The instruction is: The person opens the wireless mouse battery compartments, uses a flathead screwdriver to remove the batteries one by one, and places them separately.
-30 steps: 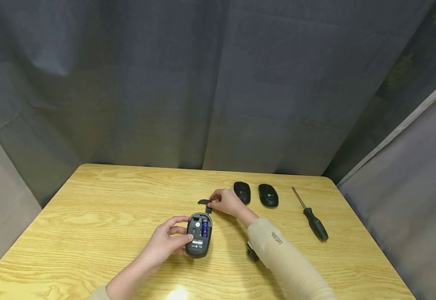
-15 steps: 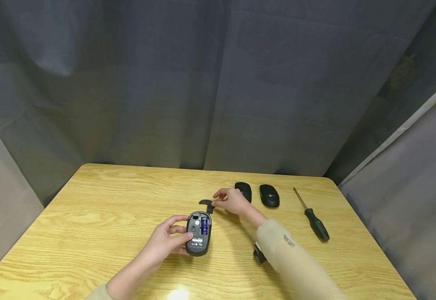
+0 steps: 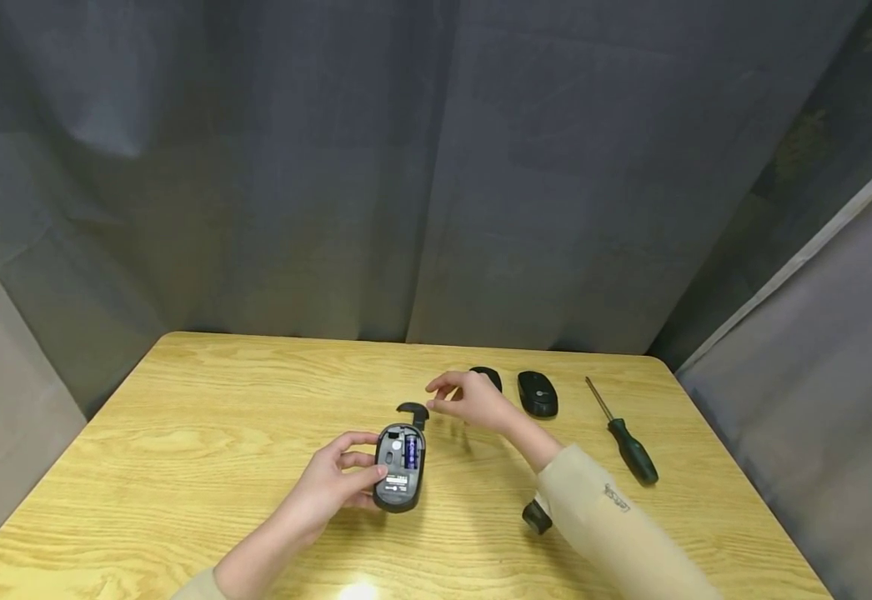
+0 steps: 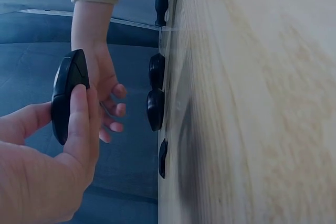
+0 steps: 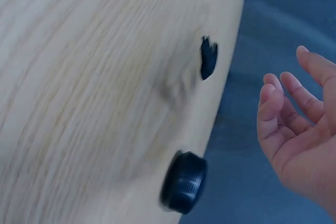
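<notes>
My left hand (image 3: 334, 475) grips a black computer mouse (image 3: 398, 492), its underside turned up and a blue battery (image 3: 411, 452) showing in the uncovered compartment. In the left wrist view this mouse (image 4: 65, 93) is held between thumb and fingers above the tabletop. Just beyond it lies the mouse's black battery cover (image 3: 419, 412), which the right wrist view shows resting on the wood as a dark cover piece (image 5: 208, 59). My right hand (image 3: 469, 400) hovers to the right of the cover, fingers loosely bent, holding nothing.
Two more black mice stand at the back right; my right hand partly hides the nearer mouse (image 3: 488, 375), and the other mouse (image 3: 537, 393) is beside it. A green-handled screwdriver (image 3: 631, 450) lies farther right on the wooden table (image 3: 203, 433). Grey curtains (image 3: 316, 183) hang behind.
My right hand has let go of the battery cover and drawn back to the right. The cover now lies on the table. My left hand keeps the mouse in nearly the same place.
</notes>
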Motion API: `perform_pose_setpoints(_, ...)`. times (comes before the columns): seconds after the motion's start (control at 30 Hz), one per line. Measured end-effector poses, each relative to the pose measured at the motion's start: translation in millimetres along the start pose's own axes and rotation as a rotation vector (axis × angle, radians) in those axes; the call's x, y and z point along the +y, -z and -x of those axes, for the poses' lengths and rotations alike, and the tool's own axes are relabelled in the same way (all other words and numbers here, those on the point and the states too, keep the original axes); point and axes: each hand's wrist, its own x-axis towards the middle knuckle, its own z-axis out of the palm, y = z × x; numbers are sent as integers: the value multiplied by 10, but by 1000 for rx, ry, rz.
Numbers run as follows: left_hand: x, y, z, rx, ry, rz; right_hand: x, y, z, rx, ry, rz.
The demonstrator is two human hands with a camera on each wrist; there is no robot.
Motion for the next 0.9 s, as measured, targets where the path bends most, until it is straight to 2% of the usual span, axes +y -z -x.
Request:
perform_pose_setpoints(0.33, 4, -3, 2, -7, -12, 0, -241, 183, 236, 0, 85, -27)
perform_pose_setpoints(0.47, 23, -9, 7, -18, -13, -4, -297, 232, 320, -23, 98, -90)
perform_pose_setpoints(0.57, 34, -12, 8, -32, -12, -8, -342, 249, 381, -43, 102, -144)
perform_pose_setpoints(0.9, 49, -20, 1, -60, -15, -34, -434, 214, 558, -66, 114, -175)
